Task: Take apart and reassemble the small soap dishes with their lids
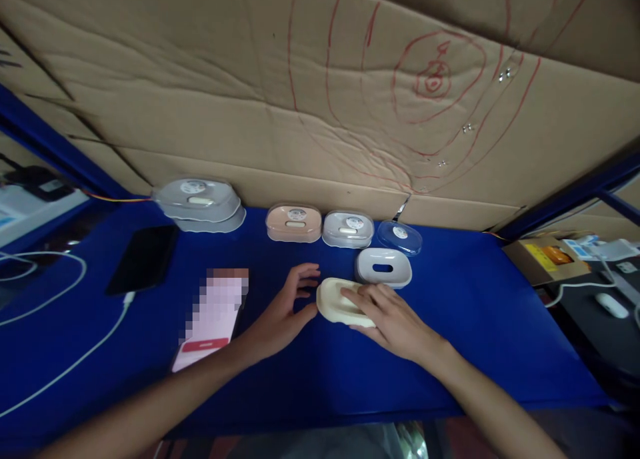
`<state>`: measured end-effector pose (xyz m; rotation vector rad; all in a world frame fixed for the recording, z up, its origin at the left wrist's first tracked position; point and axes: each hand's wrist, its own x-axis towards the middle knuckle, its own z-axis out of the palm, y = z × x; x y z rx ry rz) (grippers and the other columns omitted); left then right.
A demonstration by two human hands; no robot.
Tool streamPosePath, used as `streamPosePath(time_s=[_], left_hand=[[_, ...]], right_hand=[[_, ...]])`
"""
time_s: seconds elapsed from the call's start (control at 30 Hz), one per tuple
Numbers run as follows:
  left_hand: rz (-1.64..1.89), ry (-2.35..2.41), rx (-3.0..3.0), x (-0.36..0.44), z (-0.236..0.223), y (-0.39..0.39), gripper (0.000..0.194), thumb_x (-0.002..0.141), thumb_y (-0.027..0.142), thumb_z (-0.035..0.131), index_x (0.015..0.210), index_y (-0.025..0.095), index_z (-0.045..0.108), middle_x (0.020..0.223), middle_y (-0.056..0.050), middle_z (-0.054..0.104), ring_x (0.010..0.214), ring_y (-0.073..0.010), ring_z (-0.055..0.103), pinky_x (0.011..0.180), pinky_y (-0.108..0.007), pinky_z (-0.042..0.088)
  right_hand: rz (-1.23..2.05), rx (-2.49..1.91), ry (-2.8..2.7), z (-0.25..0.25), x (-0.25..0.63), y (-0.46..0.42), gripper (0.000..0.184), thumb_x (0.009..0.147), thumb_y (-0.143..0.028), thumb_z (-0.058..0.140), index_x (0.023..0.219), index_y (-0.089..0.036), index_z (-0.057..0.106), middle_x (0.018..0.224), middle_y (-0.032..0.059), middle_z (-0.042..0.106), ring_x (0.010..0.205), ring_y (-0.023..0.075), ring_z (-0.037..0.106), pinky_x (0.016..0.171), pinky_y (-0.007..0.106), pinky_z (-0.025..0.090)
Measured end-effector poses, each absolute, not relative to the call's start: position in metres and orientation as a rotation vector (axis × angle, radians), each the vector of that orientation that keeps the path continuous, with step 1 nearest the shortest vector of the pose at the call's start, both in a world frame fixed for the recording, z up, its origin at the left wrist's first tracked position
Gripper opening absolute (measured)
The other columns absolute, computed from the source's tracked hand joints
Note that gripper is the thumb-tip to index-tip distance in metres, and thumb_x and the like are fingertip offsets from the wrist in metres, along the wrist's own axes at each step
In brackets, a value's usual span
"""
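Right hand grips the right end of a cream box, fingers over its top. Left hand is spread wide, thumb and fingers apart, just beside the box's left end; whether the thumb touches it, I cannot tell. The box is at the blue table's middle, near a white container with a slot.
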<state>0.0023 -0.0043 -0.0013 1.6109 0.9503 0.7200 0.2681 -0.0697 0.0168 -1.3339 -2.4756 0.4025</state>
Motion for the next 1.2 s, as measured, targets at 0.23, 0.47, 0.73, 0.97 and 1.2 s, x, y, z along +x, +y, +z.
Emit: streamPosePath(time_s=[0.23,0.47,0.73,0.97,1.2], left_hand=[[0.436,0.877,2.149,-0.002,0.0,-0.016,0.077,0.09,0.036,0.071,0.158,0.027,0.035,0.173,-0.019,0.025,0.16,-0.0423,0.023,0.124,-0.066,0.024],[0.412,0.969,2.245,0.002,-0.007,-0.017,0.084,0.081,0.03,0.083,0.154,0.029,0.041,0.156,-0.015,0.054,0.149,-0.0412,0.043,0.122,-0.065,0.028],[0.711,0.98,1.869,0.003,0.003,-0.016,0.08,0.087,0.048,0.079,0.151,0.028,0.036,0.156,-0.015,0.049,0.142,-0.0355,0.052,0.119,-0.055,0.042],[0.751,0.865,1.538,0.005,-0.007,-0.014,0.1,0.077,0.042,0.09,0.157,0.035,0.031,0.161,-0.013,0.043,0.141,-0.0359,0.054,0.114,-0.053,0.048],[0.573,0.779,1.148,0.007,-0.002,-0.011,0.109,0.071,0.036,0.093,0.16,0.03,0.03,0.161,-0.015,0.046,0.136,-0.0347,0.059,0.112,-0.047,0.05]], right_hand=[[0.433,-1.128,-2.525,0.019,0.28,-0.06,0.07,0.096,-0.064,0.063,0.153,-0.025,0.051,0.14,0.0144,0.064,0.128,0.0317,0.059,0.107,0.05,0.049],[0.129,-1.513,-2.243,0.008,0.317,-0.033,0.039,0.105,-0.041,0.058,0.14,-0.026,0.065,0.137,0.0134,0.071,0.128,0.0342,0.064,0.108,0.057,0.048],[0.511,-1.348,-1.615,0.004,0.261,-0.065,0.024,0.106,-0.038,0.057,0.123,-0.025,0.069,0.109,0.0038,0.078,0.092,0.0211,0.075,0.079,0.032,0.059],[0.51,-1.046,-2.144,0.005,0.247,-0.069,0.038,0.104,-0.03,0.064,0.141,-0.026,0.061,0.137,0.0093,0.07,0.133,0.024,0.063,0.113,0.043,0.049],[0.382,-1.079,-2.302,0.0,0.279,-0.043,0.039,0.11,-0.038,0.048,0.146,-0.027,0.058,0.155,0.0086,0.058,0.15,0.0232,0.047,0.124,0.047,0.039]])
